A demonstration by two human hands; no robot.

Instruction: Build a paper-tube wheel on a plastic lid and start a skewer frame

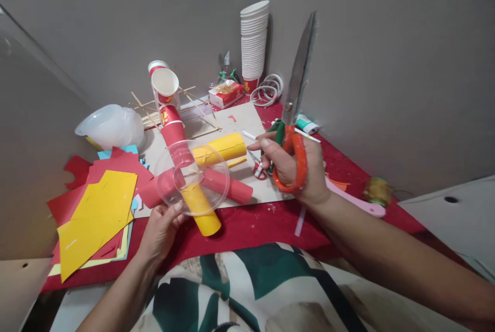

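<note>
My left hand [161, 229] grips the edge of a clear round plastic lid [192, 177], tilted up over a cross of red and yellow paper tubes [216, 167] joined by thin sticks. My right hand [294, 167] is closed through the orange and green handles of large scissors [297, 95], whose closed blades point straight up. A red paper cup [172, 128] stands stacked at the far end of the tube cross.
Yellow and red paper sheets [93, 218] lie at the left beside a white plastic bag [112, 126]. A tall stack of white cups [254, 38], a small box [226, 94], wire rings [268, 89], small scissors [258, 164], a glue tube [307, 123] and a thread spool [377, 190] crowd the red cloth [255, 226].
</note>
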